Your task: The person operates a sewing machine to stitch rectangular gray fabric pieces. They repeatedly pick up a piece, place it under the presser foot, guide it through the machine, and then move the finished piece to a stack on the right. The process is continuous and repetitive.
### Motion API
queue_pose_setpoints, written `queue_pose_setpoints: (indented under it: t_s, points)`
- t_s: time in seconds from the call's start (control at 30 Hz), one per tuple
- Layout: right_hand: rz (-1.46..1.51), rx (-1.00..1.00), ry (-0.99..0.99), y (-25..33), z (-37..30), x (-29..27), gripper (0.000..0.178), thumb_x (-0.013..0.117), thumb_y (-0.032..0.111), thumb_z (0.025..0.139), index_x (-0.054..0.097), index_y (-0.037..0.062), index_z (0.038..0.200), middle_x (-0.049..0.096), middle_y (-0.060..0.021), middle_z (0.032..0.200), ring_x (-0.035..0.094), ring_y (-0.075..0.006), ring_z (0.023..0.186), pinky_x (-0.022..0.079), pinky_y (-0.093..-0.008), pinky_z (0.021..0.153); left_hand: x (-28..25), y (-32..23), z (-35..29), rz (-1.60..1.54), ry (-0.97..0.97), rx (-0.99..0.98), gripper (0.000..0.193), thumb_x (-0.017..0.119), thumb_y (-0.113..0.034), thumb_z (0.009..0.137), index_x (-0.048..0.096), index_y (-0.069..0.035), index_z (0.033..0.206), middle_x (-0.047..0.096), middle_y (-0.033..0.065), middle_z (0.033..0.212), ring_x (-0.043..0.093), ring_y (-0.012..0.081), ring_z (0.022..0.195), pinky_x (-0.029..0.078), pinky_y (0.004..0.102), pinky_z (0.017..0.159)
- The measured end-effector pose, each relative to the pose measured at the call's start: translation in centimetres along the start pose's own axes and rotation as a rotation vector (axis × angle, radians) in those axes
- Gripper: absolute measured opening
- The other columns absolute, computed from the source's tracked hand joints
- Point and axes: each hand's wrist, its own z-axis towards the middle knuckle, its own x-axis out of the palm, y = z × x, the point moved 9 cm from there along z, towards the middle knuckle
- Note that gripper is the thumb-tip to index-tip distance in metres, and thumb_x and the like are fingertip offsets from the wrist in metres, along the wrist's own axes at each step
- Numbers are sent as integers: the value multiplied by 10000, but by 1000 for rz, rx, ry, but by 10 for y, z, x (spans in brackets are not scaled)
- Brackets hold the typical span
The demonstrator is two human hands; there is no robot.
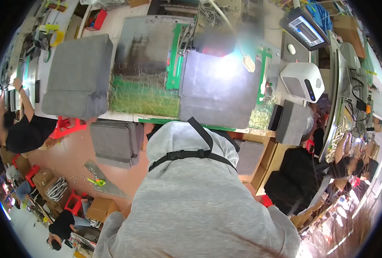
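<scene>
Neither of my hands is in the picture. Only my grey sleeves show, the left one (pixel 111 230) low on the left and the right one (pixel 281 228) low on the right. In front of my body, a flat grey foam-like sheet (pixel 217 109) lies on the workbench under a bright light. To its left on the bench is a thick stack of similar grey sheets (pixel 77 73). A worn board with green tape (pixel 143 56) lies between them. A pale handheld switch (pixel 248 63) on a cable rests at the sheet's upper right.
A white box-shaped appliance (pixel 305 81), a screen (pixel 305 30) and a mouse (pixel 291 49) are on the right. Another grey stack (pixel 115 144) is below the bench edge, near a red stool (pixel 68 127). A black chair (pixel 292 180) stands behind right. Other people are at both sides.
</scene>
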Motion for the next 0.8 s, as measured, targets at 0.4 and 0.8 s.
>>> queue_pose_setpoints:
  t_s: [0.4,0.8]
  points:
    - [36,-146,16,90,79,66,86,599,97,999,667,46,1008,675,-55,896,618,-154,739,497,-304,621,19,17,5,-62,198,-112,235,613,-233,960,755,-47,947,762,112,901,719,274,835,551,436,747]
    - [23,-406,54,247,110,115,80,599,114,999,653,56,986,654,-43,898,592,-145,737,474,-296,609,-62,-141,41,51,-232,296,273,600,-269,938,749,-43,979,774,161,959,737,335,887,569,484,796]
